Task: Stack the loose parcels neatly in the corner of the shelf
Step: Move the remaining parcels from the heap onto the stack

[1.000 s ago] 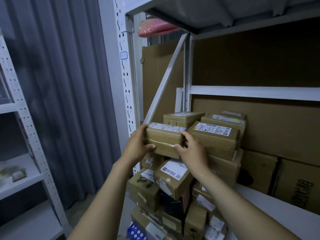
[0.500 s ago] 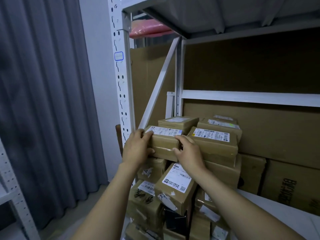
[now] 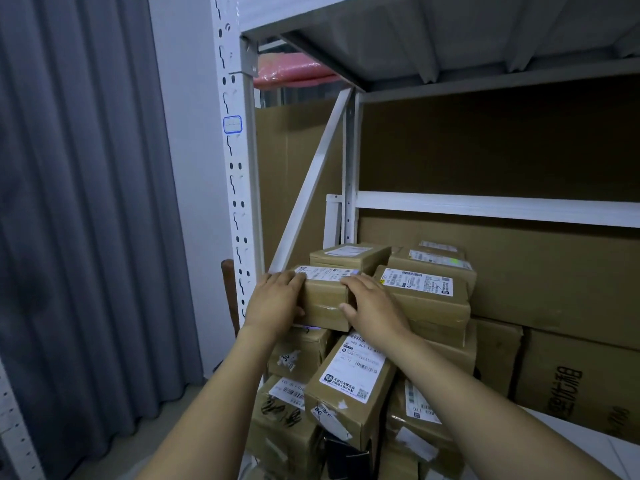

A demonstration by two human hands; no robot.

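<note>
head view shows the fingers (image 3: 294,279) of the left hand (image 3: 277,304) curled over the top left edge of a small parcel (image 3: 325,301), with the thumb laid on its front face. the right hand (image 3: 374,308) mirrors this on the parcel's right end, its fingers hooked over the top edge and its thumb pressed to the front. both hands grip this one box between them.

the small parcel sits level at the top front of the pile of parcels (image 3: 301,424), in the left corner of the shelf, with its white label facing up. just behind it lies a rear parcel (image 3: 348,255), and touching its right side is a wider parcel (image 3: 424,299) with a printed label. below the right wrist a tilted parcel (image 3: 349,386) leans forward out of the pile, label up.

the left hand is close to the white upright post (image 3: 239,202) of the shelf, and a diagonal brace (image 3: 311,188) rises behind the stack. large cardboard boxes (image 3: 571,386) stand along the back, to the right of the pile, on the pale shelf board (image 3: 588,441). a pink wrapped item (image 3: 287,69) lies on the level above. a grey curtain (image 3: 86,202) hangs to the left of the shelf.
</note>
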